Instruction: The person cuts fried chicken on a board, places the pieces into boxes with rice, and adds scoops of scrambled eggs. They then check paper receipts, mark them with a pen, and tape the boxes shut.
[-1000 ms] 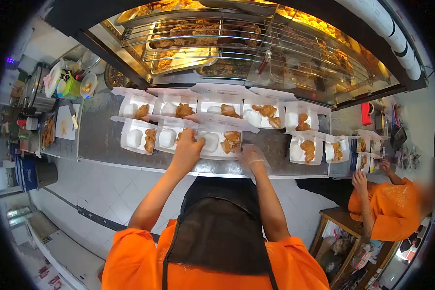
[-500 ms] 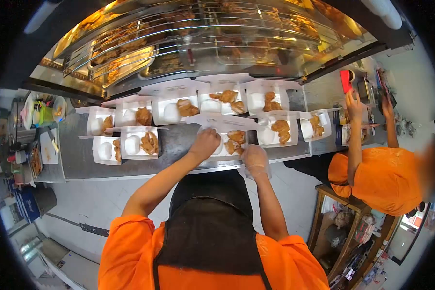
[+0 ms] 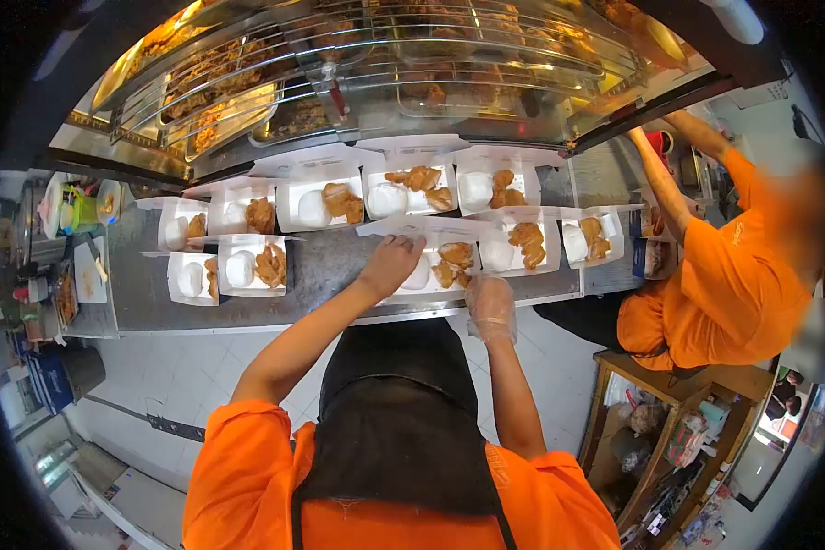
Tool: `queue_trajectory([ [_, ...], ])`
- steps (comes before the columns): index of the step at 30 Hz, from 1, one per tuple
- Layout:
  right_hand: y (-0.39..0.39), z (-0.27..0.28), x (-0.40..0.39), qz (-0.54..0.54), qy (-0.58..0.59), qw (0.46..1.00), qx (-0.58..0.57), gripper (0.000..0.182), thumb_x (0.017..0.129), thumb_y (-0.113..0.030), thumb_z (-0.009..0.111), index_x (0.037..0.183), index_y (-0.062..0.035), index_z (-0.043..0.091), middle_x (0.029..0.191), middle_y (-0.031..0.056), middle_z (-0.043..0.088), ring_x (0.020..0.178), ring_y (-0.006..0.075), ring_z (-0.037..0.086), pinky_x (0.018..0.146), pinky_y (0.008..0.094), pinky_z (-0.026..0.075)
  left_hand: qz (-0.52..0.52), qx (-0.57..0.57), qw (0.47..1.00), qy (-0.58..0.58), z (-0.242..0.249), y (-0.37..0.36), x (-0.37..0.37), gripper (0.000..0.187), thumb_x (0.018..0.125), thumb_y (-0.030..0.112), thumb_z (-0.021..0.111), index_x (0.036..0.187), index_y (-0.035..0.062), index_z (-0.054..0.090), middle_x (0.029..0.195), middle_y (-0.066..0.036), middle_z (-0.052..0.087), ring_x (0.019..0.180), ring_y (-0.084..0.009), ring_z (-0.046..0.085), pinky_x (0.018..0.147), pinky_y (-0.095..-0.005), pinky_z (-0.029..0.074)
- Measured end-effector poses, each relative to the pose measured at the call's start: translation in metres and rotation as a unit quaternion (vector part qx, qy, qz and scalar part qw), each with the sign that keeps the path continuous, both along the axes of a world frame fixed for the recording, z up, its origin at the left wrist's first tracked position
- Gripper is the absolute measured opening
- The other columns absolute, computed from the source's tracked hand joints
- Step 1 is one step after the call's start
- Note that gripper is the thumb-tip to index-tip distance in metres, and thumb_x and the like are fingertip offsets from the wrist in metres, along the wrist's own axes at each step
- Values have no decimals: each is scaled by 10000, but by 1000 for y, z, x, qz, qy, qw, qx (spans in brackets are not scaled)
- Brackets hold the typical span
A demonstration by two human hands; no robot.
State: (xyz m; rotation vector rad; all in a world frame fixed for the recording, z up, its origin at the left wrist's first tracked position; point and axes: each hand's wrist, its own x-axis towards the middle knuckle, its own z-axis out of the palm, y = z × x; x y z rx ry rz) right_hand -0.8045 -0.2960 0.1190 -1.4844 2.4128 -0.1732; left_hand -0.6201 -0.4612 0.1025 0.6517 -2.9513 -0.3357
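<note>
An opened white paper meal box sits at the counter's front edge, directly before me. Inside it are pieces of fried chicken and a white rounded bundle, partly covered by my left hand. My bare left hand is at the box's left side, its fingers curled at the raised lid. In a clear plastic glove, my right hand closes at the front right corner of the same box. Its fingertips are partly hidden by the glove's blur.
Several similar boxes of chicken and white bundles, such as this box, line the steel counter. Behind them stands a lit display case with wire racks. To the right, a co-worker in orange reaches forward. A wooden shelf stands behind.
My left hand has moved slightly up onto the lid. My right hand stays by the box's corner. The co-worker has leaned further toward the display case.
</note>
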Motion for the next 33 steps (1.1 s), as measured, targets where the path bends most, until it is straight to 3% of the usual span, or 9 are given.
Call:
queue_trajectory([
  [7,-7,31,19,-96,10,995,-25,290,934,-226,597,802,9,704,797,252,686,785,415,689,730,505,554,-12,74,997,-18,-11,4,15,328,858,57,565,1171,-40,571,1044,-183,658,1033,-335,640,941,-419,518],
  [12,-25,74,48,-131,52,989,-35,298,947,-269,609,845,-9,713,797,235,700,760,419,690,725,495,556,33,10,979,203,-3,17,19,236,886,32,557,1111,-17,609,1010,-185,659,992,-334,643,930,-414,531],
  [14,-45,82,65,-69,-16,979,-191,308,948,-312,609,874,-33,715,848,220,719,774,415,699,735,495,558,101,69,963,240,15,25,41,239,889,47,594,1115,-28,610,1018,-199,656,1018,-335,642,925,-410,530],
  [16,-71,72,77,-31,-32,992,-116,310,936,-331,615,895,-44,722,891,219,722,803,412,702,748,502,556,169,129,937,276,18,39,55,249,892,62,631,1119,-39,611,1027,-213,652,1043,-335,640,921,-406,530],
  [18,-104,64,93,1,-83,996,-16,317,910,-354,626,936,-59,739,973,225,723,875,399,707,794,502,556,433,332,794,268,13,53,64,322,858,132,754,1092,-49,629,1039,-206,670,982,-300,685,825,-376,556],
  [22,-167,71,119,7,-76,981,177,310,872,-325,643,983,-57,751,1050,243,713,1011,368,699,897,464,552,405,407,733,364,-41,64,67,334,813,170,837,1000,-49,667,930,-154,726,736,-220,723,656,-315,573],
  [27,-188,19,102,166,37,969,179,292,858,-257,631,1014,-35,741,1093,197,722,1061,349,692,923,437,546,400,394,736,378,-39,72,65,292,801,157,846,973,-34,708,878,-143,750,770,-206,740,705,-301,586],
  [30,-193,-16,90,274,114,935,195,288,933,-189,487,1042,-37,705,1093,193,706,1029,347,688,922,444,517,435,447,700,348,-37,80,63,302,802,174,854,955,-44,713,836,-145,752,747,-198,742,712,-303,592],
  [33,-186,-46,83,328,160,927,89,235,895,-233,584,976,-72,735,1022,167,735,974,330,711,850,439,550,437,451,701,338,-37,82,60,294,807,173,850,951,-43,711,838,-154,750,751,-198,743,703,-304,590],
])
